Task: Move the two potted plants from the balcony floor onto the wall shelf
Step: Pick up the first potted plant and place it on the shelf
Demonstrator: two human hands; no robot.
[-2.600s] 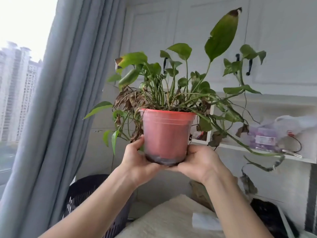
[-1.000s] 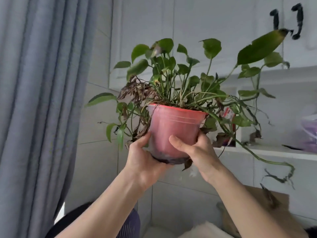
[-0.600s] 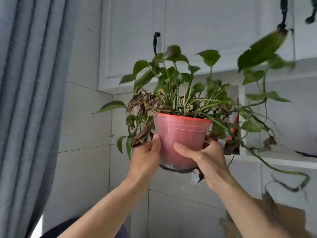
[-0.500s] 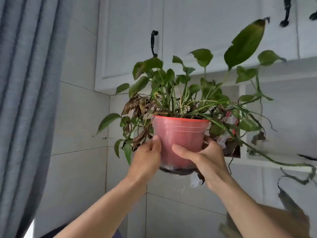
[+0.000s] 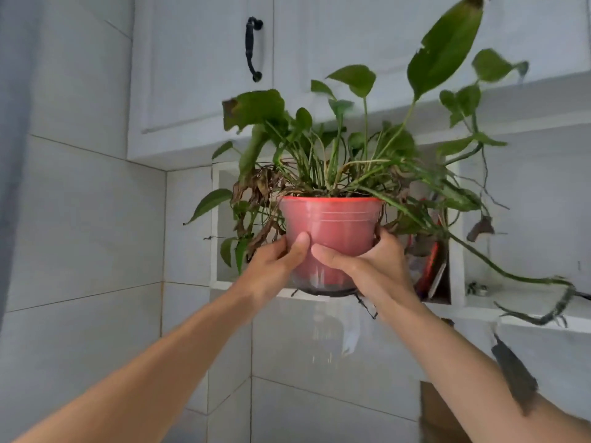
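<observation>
I see one potted plant (image 5: 331,238) in view, its red pot raised in front of the wall shelf (image 5: 527,316), base about level with the shelf edge; whether it rests there I cannot tell; my left hand (image 5: 275,266) and right hand (image 5: 367,266), two in all, clasp the pot's lower half, fingers (image 5: 329,259) wrapped on it; one black cabinet handle (image 5: 253,47) hangs above; one long vine (image 5: 511,276) trails over the shelf.
</observation>
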